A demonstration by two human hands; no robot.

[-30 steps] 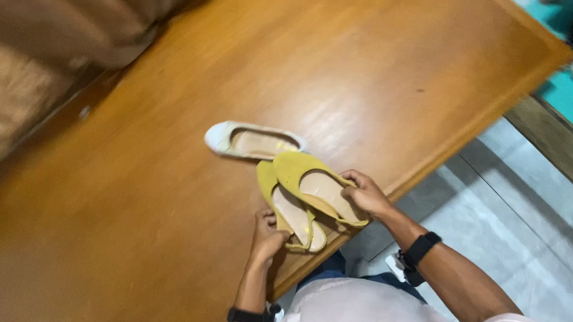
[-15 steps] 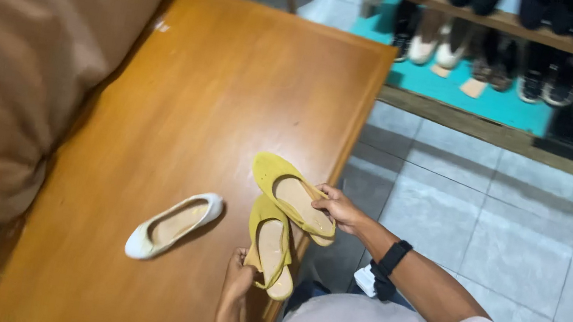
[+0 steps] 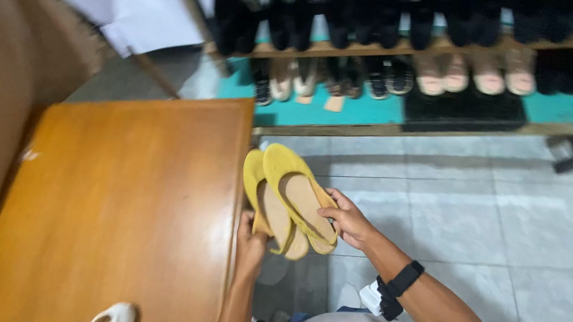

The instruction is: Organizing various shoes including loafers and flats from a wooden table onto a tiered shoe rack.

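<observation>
Two yellow flat shoes (image 3: 289, 201) held soles-down just off the desk (image 3: 125, 212) edge, stacked as a pair for carrying: left hand (image 3: 251, 236) grip clamped at heels from 6 o'clock, right hand (image 3: 346, 220) at 4 o'clock; white shoe (image 3: 112, 321) on desk, shoe rack (image 3: 411, 50) at 12.

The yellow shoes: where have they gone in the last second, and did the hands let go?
Both yellow shoes were lifted off the wooden table and now hang past its edge, over the tiled floor. Left hand and right hand kept their grip, one shoe each. The white shoe stayed on the table.
</observation>
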